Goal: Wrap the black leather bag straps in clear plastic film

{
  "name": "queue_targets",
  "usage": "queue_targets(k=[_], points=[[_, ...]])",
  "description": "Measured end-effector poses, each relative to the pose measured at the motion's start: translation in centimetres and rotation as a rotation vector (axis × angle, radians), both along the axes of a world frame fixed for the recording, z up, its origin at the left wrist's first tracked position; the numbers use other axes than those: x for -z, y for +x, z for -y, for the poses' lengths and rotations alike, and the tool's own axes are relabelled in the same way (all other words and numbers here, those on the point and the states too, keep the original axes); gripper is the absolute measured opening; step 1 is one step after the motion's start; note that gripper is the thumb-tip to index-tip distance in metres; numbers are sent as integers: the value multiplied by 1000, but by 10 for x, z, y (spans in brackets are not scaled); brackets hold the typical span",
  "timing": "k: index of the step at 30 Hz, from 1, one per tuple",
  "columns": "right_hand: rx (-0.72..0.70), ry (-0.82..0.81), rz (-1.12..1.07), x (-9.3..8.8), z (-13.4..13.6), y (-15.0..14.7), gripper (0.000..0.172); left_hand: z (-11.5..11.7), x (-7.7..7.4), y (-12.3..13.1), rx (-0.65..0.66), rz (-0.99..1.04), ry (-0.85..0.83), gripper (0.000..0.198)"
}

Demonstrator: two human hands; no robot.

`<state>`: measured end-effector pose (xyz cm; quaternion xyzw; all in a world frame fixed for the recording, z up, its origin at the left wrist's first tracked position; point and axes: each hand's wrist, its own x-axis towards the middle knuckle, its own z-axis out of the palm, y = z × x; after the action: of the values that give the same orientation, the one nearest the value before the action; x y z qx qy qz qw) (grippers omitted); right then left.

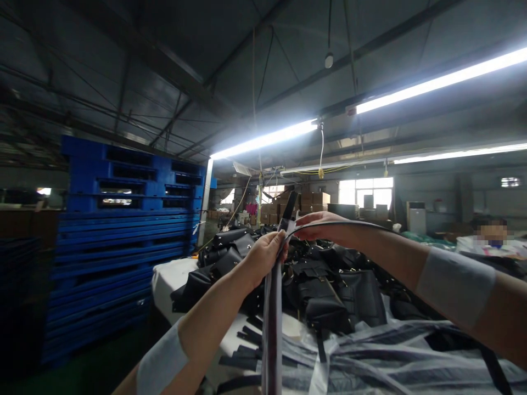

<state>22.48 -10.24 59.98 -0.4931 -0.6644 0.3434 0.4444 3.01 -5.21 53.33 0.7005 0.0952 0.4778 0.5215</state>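
Note:
My left hand (265, 253) is closed on a long black strap (272, 323) that sits in a thin, clear plastic sleeve. One length of it hangs straight down from that hand toward the bottom of the view. Just to the right, my right hand (321, 225) is closed at the same spot, its fingertips on the whitish plastic; they are partly hidden. A dark strap end (290, 204) sticks up above both hands. Another stretch of strap arches over my right hand and along the forearm. Behind the hands lies a heap of black leather-look bags (321, 296) with metal fittings.
More plastic-sleeved straps (370, 362) lie across the near right of the white-covered table (164, 280). Loose black strap ends (242, 359) rest at its near left. Stacked blue pallets (107, 258) stand left. Cartons (284, 211) fill the back. A person (489, 241) is at far right.

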Motion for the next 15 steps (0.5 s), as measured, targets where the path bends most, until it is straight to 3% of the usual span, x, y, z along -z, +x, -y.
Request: queue_targets(k=[2,3,5,7,11,15], points=[[-120,-102,19,1,11,9,54,-9,10,1,-103,-2,51,52],[-176,-120,-20,0,16,13,56,-13,15,2,-147,-16,90,53],[-198,-86,-156,-3,20,14,38,-18,25,7,-201,-54,170,56],[-94,-16,-263,-8,19,9,30,-17,30,12,-206,-90,219,56],[71,25,-164,-7,11,-16,31,-9,23,17,-213,-100,252,54],[77,40,-23,-6,8,-37,21,-7,9,16,-368,-52,340,47]])
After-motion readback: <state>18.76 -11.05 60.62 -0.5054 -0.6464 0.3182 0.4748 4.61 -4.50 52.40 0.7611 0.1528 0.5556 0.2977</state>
